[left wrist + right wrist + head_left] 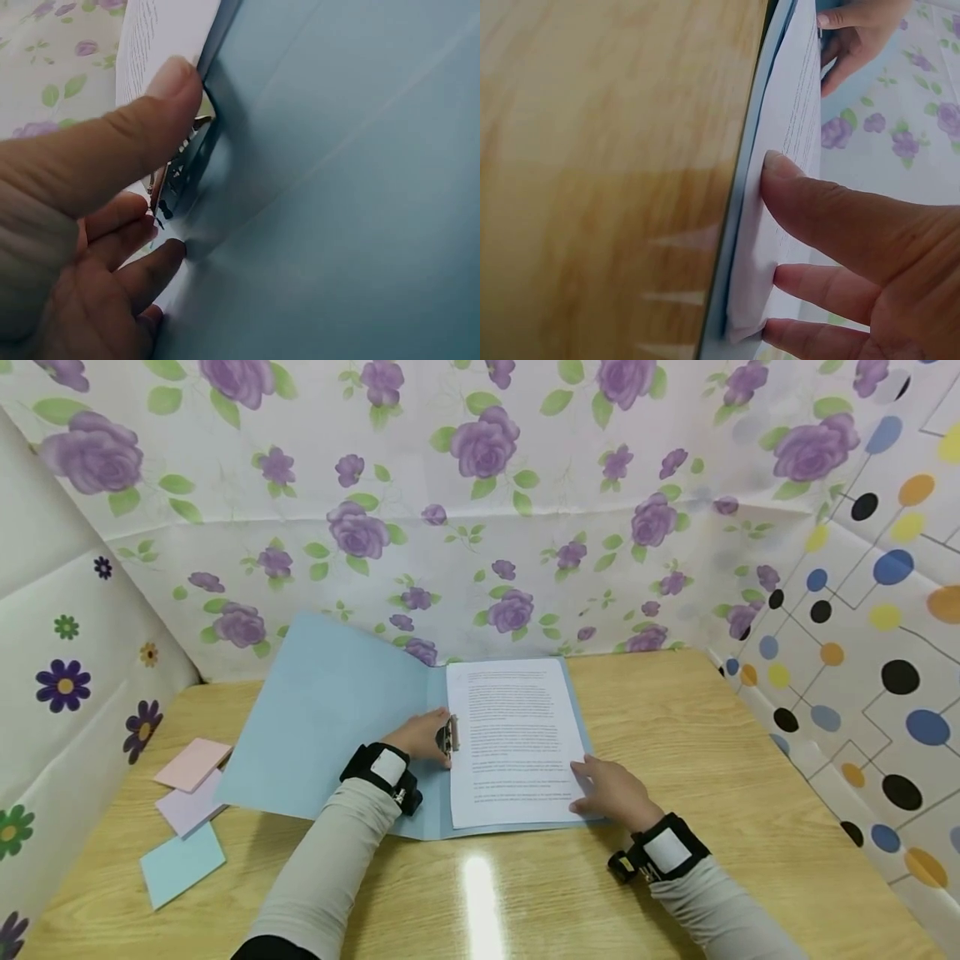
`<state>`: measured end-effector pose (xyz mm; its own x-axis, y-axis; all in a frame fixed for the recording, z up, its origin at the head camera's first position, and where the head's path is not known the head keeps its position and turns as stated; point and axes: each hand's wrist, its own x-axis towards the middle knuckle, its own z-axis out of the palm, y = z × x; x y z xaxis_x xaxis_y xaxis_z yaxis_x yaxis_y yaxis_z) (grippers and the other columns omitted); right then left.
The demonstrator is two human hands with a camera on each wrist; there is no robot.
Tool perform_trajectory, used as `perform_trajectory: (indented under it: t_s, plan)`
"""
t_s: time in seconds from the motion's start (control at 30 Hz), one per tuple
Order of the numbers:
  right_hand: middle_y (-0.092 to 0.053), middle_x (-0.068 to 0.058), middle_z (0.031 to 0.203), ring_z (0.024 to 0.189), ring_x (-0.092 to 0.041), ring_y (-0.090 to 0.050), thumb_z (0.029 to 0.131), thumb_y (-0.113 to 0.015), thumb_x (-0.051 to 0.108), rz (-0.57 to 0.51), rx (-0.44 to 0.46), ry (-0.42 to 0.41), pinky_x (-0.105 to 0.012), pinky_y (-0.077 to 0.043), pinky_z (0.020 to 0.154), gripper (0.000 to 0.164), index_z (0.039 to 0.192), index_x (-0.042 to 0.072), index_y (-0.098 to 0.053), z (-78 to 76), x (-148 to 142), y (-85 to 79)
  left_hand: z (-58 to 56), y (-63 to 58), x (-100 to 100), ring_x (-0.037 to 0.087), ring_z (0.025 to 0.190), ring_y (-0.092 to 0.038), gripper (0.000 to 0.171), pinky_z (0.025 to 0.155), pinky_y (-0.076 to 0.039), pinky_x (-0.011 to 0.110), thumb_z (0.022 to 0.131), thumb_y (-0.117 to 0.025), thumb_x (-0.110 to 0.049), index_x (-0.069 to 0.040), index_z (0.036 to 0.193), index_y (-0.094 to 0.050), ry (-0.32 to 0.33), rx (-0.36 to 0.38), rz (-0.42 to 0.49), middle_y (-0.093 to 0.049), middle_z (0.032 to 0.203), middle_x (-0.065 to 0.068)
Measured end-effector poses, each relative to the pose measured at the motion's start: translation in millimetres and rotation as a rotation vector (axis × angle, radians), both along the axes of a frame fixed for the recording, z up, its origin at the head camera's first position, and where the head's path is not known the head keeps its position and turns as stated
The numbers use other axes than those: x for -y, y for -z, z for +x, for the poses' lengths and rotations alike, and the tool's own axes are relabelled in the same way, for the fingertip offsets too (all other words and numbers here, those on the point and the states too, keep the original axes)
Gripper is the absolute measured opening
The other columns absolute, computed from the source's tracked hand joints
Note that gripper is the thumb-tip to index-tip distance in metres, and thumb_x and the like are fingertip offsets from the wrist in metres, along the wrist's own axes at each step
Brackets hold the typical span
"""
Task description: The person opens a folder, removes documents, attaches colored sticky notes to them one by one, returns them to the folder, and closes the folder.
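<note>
A light blue folder lies opened, its left cover raised at a slant. A stack of printed paper lies on its right side. At the stack's left edge sits a metal clip, fixed near the folder's spine. My left hand is at this clip; in the left wrist view its thumb and fingers are spread apart along the paper's edge and the clip. My right hand touches the stack's right edge near the lower corner, its thumb and fingertips spread along the sheets.
Left of the folder lie a pink pad, a purple pad and a light blue pad, the first two overlapping. The wooden table meets a flower-print cloth behind and a dotted cloth on the right.
</note>
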<state>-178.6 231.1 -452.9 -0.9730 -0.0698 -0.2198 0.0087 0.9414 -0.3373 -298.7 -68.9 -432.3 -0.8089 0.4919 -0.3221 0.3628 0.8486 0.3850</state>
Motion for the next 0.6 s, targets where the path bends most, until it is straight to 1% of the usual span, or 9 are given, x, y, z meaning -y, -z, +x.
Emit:
perform_trajectory:
  t_s: [0.1,0.2,0.27,0.33,0.47,0.6]
  plan:
    - [-0.048,-0.030,0.152,0.139,-0.048,-0.048,0.081,-0.085,0.018,0.001,-0.001,0.005,-0.059,-0.044,0.110,0.066,0.140,-0.001,-0.060,-0.9,-0.8,-1.4,-0.7,-1.7,-6.5,0.037,0.153,-0.032,0.093,0.126,-0.028,0.045,0.083,-0.086,-0.019,0.008,0.155,-0.032,-0.011,-0.052,-0.032,-0.032,0.164,0.023]
    - [-0.047,-0.030,0.152,0.139,-0.048,-0.047,0.081,-0.085,0.017,0.000,0.000,0.013,-0.059,-0.044,0.110,0.066,0.139,-0.001,-0.060,-0.8,-0.7,-3.3,-1.1,-0.5,-13.1,0.036,0.148,-0.041,0.091,0.123,-0.034,0.042,0.080,-0.088,-0.020,0.008,0.152,-0.040,0.002,-0.119,-0.090,-0.041,0.160,0.022]
    - [-0.047,-0.029,0.152,0.139,-0.049,-0.047,0.081,-0.085,0.017,-0.001,0.004,0.018,-0.059,-0.043,0.111,0.066,0.139,-0.001,-0.060,-0.5,-0.4,-4.3,-1.0,0.5,-16.9,0.035,0.146,-0.044,0.091,0.121,-0.036,0.042,0.079,-0.090,-0.021,0.007,0.151,-0.042,0.003,-0.147,-0.122,-0.044,0.157,0.021]
    - [-0.047,-0.029,0.152,0.140,-0.048,-0.046,0.081,-0.085,0.016,-0.001,0.008,0.023,-0.059,-0.043,0.111,0.065,0.139,-0.001,-0.060,0.5,0.2,-4.9,-1.0,0.5,-20.1,0.035,0.144,-0.046,0.094,0.120,-0.038,0.041,0.077,-0.091,-0.021,0.007,0.151,-0.041,-0.007,-0.153,-0.144,-0.045,0.156,0.022]
    - [-0.047,-0.030,0.152,0.140,-0.048,-0.047,0.081,-0.085,0.015,-0.008,0.006,0.026,-0.059,-0.043,0.111,0.065,0.138,-0.002,-0.061,1.8,1.6,-4.3,0.0,-2.2,-23.6,0.034,0.144,-0.046,0.103,0.120,-0.038,0.040,0.075,-0.093,-0.019,0.007,0.155,-0.034,-0.058,-0.121,-0.145,-0.043,0.157,0.023]
    - [-0.048,-0.029,0.151,0.139,-0.048,-0.047,0.080,-0.086,0.015,-0.014,0.003,0.032,-0.059,-0.043,0.111,0.065,0.138,-0.002,-0.061,2.5,2.9,-2.2,-0.2,-4.0,-24.2,0.034,0.139,-0.051,0.100,0.118,-0.041,0.040,0.073,-0.094,-0.020,0.007,0.152,-0.039,-0.072,-0.118,-0.157,-0.048,0.152,0.022]
